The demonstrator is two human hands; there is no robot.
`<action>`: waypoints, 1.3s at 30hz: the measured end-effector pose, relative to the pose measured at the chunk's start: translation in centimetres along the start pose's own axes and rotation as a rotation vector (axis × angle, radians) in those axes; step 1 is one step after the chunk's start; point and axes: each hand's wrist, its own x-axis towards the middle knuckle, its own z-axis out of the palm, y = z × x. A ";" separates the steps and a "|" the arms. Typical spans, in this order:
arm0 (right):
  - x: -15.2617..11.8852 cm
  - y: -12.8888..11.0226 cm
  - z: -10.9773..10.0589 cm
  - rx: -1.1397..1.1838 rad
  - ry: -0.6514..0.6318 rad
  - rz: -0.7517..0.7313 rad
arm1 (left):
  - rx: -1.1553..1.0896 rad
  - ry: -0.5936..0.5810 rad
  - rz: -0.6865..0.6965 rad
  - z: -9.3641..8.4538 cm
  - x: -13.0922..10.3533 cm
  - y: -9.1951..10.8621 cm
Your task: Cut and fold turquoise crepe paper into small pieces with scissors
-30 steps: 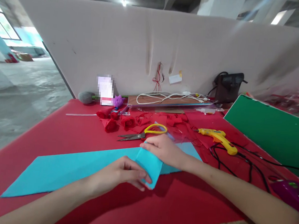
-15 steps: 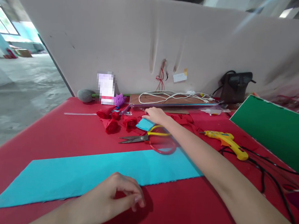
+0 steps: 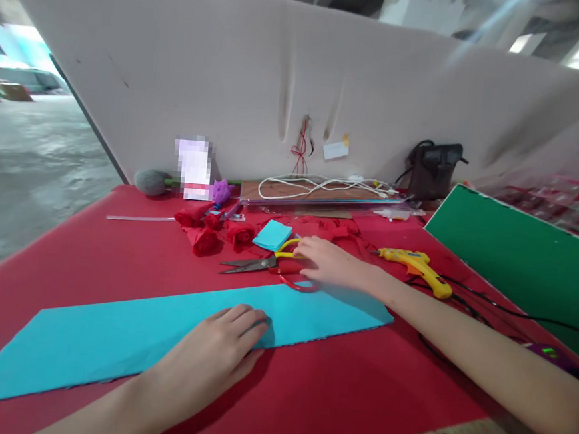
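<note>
A long strip of bright blue paper [image 3: 125,328] lies across the table in front of me. My left hand [image 3: 224,345] rests on its near edge, palm down, with fingers stretched and slightly bent. My right hand [image 3: 336,264] is at the handles of the scissors [image 3: 260,264], its bent fingers around the yellow and red loops and partly hiding them. The dark blades point left and lie on the table. Just beyond the scissors is a small square stack of blue paper [image 3: 272,234], touched by neither hand.
Red paper roses [image 3: 202,240] and a purple flower [image 3: 220,191] lie farther back. A yellow glue gun [image 3: 419,264] with black cables is on the right, near a green board [image 3: 516,268]. White cable [image 3: 322,189] and a dark bag [image 3: 433,171] stand by the back panel.
My right hand has come back from the small blue square, letting it go, to the scissors' handles. My left hand has flattened onto the blue strip. The view has turned slightly right.
</note>
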 end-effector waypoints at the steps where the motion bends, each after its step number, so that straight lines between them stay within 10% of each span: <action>1: -0.2 0.0 0.2 -0.010 0.003 -0.005 | 0.068 -0.010 0.027 0.1 0.0 0.1; 12: -0.1 1.2 -0.5 -0.044 -0.047 -0.054 | 0.458 -0.008 0.197 -0.1 -0.4 1.3; 18: -1.3 1.6 -0.5 -0.034 0.033 -0.011 | 0.271 0.076 0.330 -0.9 -3.8 2.1; 29: -9.6 -8.3 -0.4 0.171 0.003 0.049 | -0.021 -0.040 0.016 -1.0 -2.3 -1.6; 39: -10.3 -9.5 0.4 0.398 0.014 0.169 | -0.146 -0.100 0.060 -1.6 -2.0 -1.3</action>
